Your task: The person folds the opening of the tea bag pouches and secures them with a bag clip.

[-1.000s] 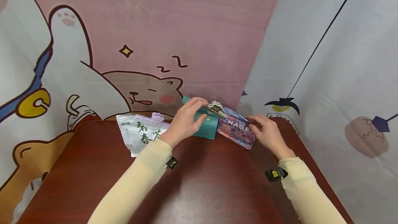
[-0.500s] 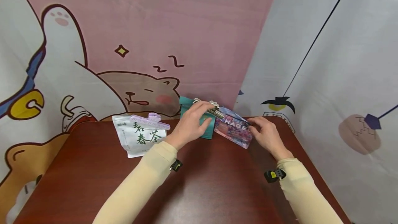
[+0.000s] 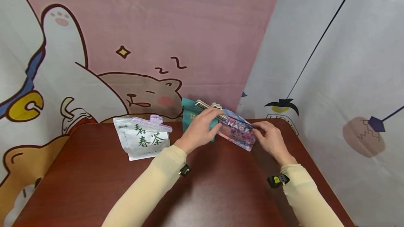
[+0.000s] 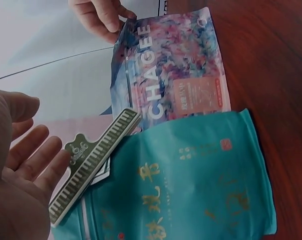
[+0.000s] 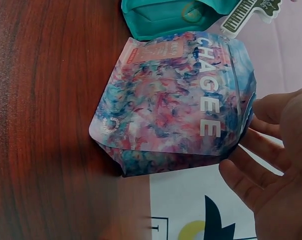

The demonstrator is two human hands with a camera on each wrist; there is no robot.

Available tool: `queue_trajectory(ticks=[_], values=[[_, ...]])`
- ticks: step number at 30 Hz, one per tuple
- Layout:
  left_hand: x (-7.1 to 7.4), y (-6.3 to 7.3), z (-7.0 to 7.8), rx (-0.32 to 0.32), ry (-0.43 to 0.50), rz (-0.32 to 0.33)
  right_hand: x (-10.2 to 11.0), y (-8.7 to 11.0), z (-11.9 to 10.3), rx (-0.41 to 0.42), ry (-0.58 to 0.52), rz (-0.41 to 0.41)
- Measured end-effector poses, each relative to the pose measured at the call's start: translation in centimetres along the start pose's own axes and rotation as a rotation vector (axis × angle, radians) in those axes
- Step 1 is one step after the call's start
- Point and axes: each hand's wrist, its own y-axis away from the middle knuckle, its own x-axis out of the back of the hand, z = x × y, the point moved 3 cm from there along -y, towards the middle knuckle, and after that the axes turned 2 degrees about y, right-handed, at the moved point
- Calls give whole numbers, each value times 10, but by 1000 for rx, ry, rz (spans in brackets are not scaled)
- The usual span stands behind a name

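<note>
My left hand (image 3: 202, 130) is over the teal pouch (image 4: 190, 170), its fingers loosely bent beside a green-and-cream bag clip (image 4: 96, 165) with a piano-key pattern. That clip lies across the teal pouch's top; the left wrist view shows no finger closed round it. To the right leans a pink and blue pouch (image 5: 160, 100) lettered CHAGEE, tilted against the backdrop. With thumb and fingers, my right hand (image 3: 272, 141) pinches its upper right corner. A white pouch (image 3: 142, 143) with green characters stands at the left, a lilac bag clip (image 3: 153, 123) across its top.
The dark red wooden table (image 3: 217, 192) carries all the pouches near its back edge. A printed cloth backdrop (image 3: 202, 38) with cartoon animals rises right behind them. The teal and CHAGEE pouches overlap.
My left hand has shifted right along the clip, uncovering more of the teal pouch's left side. My right hand stays at the CHAGEE pouch's corner. The head view has turned slightly.
</note>
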Motion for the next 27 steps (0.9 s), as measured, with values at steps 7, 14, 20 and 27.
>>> queue_trajectory(ticks=[7, 14, 20, 27], values=[[-13, -3, 0, 39, 35, -49, -4, 3, 5, -4, -17, 32], [-24, -9, 1, 44, 44, -65, -6, 2, 10, -60, -28, 4], [-32, -11, 0, 60, 42, -85, -8, 1, 15, -96, -25, -20], [-40, -15, -1, 66, 62, -98, -11, -3, 19, -90, -5, -5]])
